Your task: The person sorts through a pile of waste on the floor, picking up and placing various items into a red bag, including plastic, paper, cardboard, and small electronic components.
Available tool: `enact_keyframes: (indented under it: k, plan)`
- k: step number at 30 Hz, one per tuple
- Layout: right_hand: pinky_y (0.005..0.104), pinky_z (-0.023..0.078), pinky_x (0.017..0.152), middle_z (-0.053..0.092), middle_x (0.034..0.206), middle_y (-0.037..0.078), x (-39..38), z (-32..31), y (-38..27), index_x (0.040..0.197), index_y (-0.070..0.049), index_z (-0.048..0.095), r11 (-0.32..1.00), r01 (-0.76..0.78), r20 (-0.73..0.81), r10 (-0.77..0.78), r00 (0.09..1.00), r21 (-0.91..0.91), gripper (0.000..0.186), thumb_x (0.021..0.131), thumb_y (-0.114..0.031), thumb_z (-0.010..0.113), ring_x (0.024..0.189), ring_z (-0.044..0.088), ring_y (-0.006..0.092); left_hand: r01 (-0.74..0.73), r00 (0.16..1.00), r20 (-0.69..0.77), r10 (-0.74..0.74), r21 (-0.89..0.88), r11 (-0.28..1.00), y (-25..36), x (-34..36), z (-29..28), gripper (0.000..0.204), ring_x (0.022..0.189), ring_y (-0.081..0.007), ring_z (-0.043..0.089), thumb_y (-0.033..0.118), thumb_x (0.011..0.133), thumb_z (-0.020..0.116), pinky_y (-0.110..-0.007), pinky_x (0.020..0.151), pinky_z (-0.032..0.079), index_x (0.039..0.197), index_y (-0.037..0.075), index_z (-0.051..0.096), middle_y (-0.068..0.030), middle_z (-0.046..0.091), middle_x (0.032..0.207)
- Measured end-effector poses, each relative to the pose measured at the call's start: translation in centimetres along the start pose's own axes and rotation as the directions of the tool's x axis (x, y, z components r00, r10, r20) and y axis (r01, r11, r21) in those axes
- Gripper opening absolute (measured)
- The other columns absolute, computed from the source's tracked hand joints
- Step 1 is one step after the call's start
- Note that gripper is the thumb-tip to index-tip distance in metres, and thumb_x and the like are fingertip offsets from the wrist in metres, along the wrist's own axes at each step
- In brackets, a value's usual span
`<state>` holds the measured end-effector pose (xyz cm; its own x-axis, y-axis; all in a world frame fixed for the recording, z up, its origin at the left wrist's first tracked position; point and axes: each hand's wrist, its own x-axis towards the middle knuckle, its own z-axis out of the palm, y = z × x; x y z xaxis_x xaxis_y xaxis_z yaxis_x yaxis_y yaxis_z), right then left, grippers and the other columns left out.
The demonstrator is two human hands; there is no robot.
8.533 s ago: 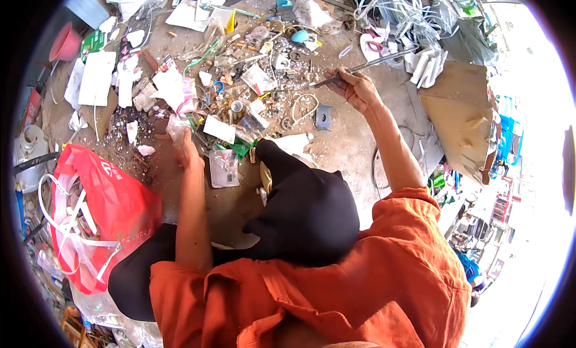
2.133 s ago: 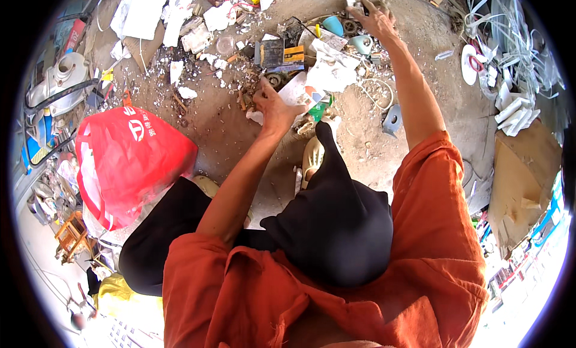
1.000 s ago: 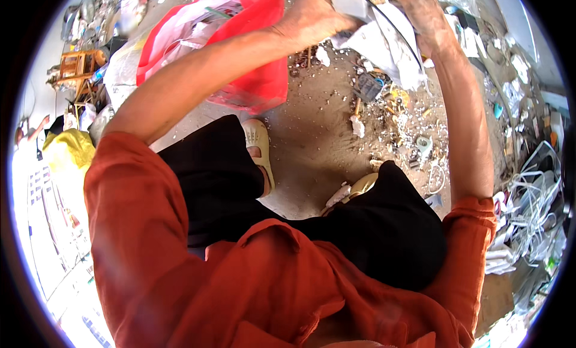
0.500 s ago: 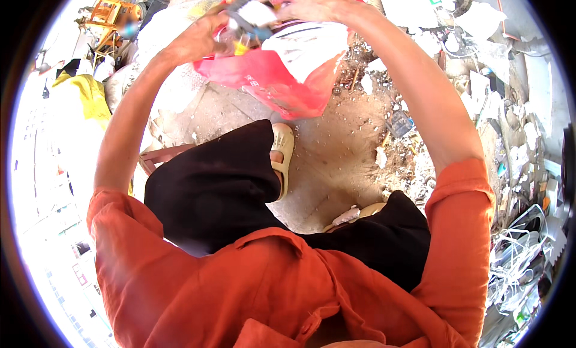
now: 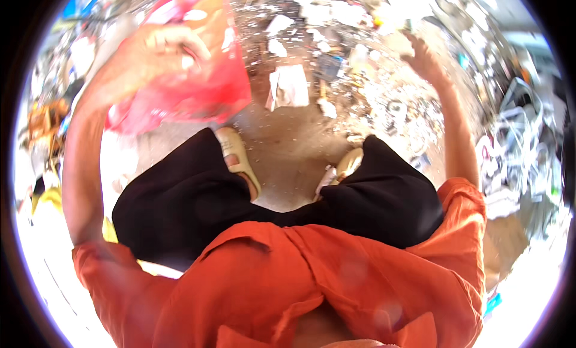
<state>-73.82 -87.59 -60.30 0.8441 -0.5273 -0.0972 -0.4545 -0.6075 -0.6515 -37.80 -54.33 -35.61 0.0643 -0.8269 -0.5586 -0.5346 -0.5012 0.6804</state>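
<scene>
My left hand (image 5: 168, 54) is over the red plastic bag (image 5: 210, 96) at upper left, its fingers loosely bent and apart, holding nothing that I can see. My right hand (image 5: 420, 54), blurred by motion, reaches out over the littered floor at upper right with fingers apart. Near it lie white scraps, a small dark piece (image 5: 330, 66) and scattered debris (image 5: 390, 108). A pale paper piece (image 5: 288, 87) lies right of the bag.
My black-trousered legs and cream clogs (image 5: 240, 165) are below. Tangled clear strips (image 5: 522, 138) and cardboard (image 5: 504, 246) are at the right. A wooden item (image 5: 48, 123) and yellow material (image 5: 48, 207) sit among clutter at the left.
Half a second ago both hands held a bundle of scraps over the red bag. They have moved apart, the right toward the debris, and the bundle is no longer in them.
</scene>
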Motion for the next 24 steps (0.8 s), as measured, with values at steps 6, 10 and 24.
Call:
enact_keyframes:
  k: [6,10,24]
  plan:
    - [0.0485,0.040,0.096,0.005,0.141,0.035,-28.8,4.9,13.2,0.142,-0.011,-0.008,0.422,-0.879,-0.182,0.868,0.463,-0.221,0.116,0.062,-0.006,0.076,0.132,0.017,0.0432,-0.328,0.888,0.442,0.125,0.421,0.846,1.6,10.3,13.2,0.091,0.132,-0.0352,0.024,0.025,0.072,0.072,-0.039,0.107,0.026,0.142,0.011,0.016,-0.0204,0.001,0.147]
    - [0.0504,0.055,0.062,-0.017,0.145,0.023,-35.8,10.3,9.2,0.140,-0.022,-0.016,0.091,-0.989,0.004,0.996,0.092,0.117,0.117,0.065,-0.003,0.072,0.127,0.021,0.0481,0.049,0.890,0.306,-0.337,0.671,0.740,-3.9,14.9,21.3,0.121,0.128,-0.0540,0.010,0.034,0.062,0.080,-0.051,0.105,0.026,0.142,0.014,-0.009,-0.0310,-0.019,0.140]
    - [0.0478,0.044,0.094,0.022,0.139,0.029,-3.5,10.3,-3.0,0.137,0.001,0.019,0.994,-0.085,-0.423,0.107,0.900,0.072,0.072,0.075,0.000,0.056,0.122,0.036,0.0438,-0.132,0.690,-0.672,0.269,0.249,0.960,-13.6,27.5,15.4,0.074,0.125,-0.0478,0.024,0.002,0.070,0.068,-0.042,0.105,0.028,0.134,0.008,0.032,-0.0324,0.009,0.138]
